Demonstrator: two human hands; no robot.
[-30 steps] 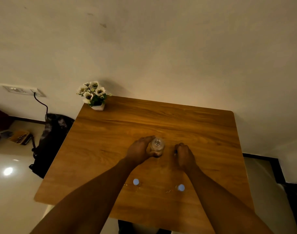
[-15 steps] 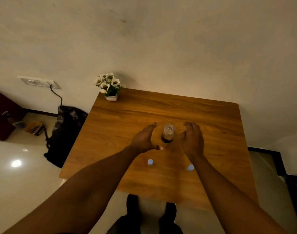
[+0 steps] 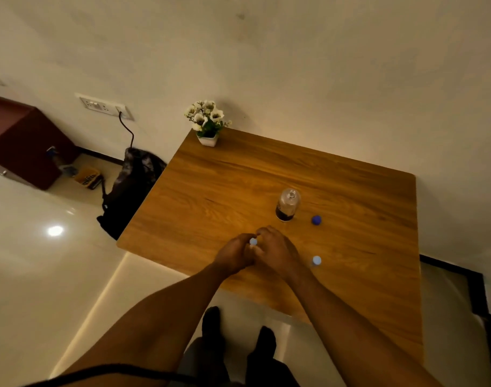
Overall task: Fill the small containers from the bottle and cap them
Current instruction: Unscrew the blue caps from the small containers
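Note:
A clear bottle (image 3: 287, 204) with dark liquid in its bottom stands uncapped near the middle of the wooden table (image 3: 224, 185). Its blue cap (image 3: 316, 220) lies just right of it. My left hand (image 3: 234, 254) and my right hand (image 3: 278, 251) are closed together around a small container with a pale blue cap (image 3: 253, 241), near the table's front-left edge. Most of that container is hidden by my fingers. A second small container with a pale blue cap (image 3: 316, 260) stands to the right of my hands, untouched.
A small white pot of white flowers (image 3: 208, 122) sits at the table's far left corner. A dark bag (image 3: 130, 188) leans on the floor left of the table, under a wall socket with a cable. My feet show below the front edge.
Both hands left the bottle and came back toward me, closing on the left small container. The blue cap now lies on the table beside the bottle. The camera has shifted.

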